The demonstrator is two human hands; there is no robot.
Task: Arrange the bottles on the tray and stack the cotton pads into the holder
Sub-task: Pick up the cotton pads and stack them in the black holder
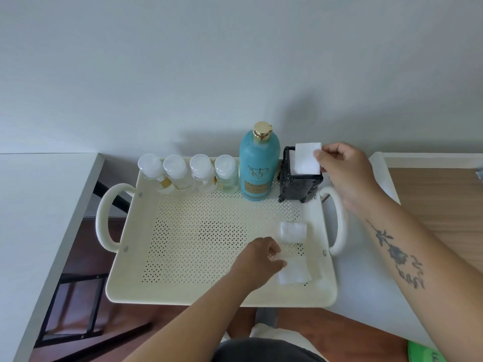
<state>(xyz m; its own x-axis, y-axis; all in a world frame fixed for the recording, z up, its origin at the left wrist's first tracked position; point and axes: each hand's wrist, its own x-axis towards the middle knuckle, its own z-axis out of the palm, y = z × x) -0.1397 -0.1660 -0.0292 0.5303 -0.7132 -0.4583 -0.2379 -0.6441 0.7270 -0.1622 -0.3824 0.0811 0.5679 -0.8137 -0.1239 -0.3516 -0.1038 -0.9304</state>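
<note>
A cream perforated tray [183, 291] with two handles holds everything. Along its far edge stand several small clear bottles [175, 171] with white caps and a tall teal bottle [257, 165] with a gold cap. At the far right corner stands the black holder [298, 185]. My right hand [345, 173] pinches a white cotton pad [307, 158] that sits partly in the holder's top. My left hand [258, 258] rests on a cotton pad [294, 271] lying at the tray's near right, fingers closed on its edge. Another small pile of pads [293, 232] lies just beyond it.
A white table [31, 205] lies to the left and a white surface with a wood-grain panel [431, 194] to the right. A plain wall rises behind the tray. Dark floor and a black frame [70, 309] show below left. The tray's middle and left floor are bare.
</note>
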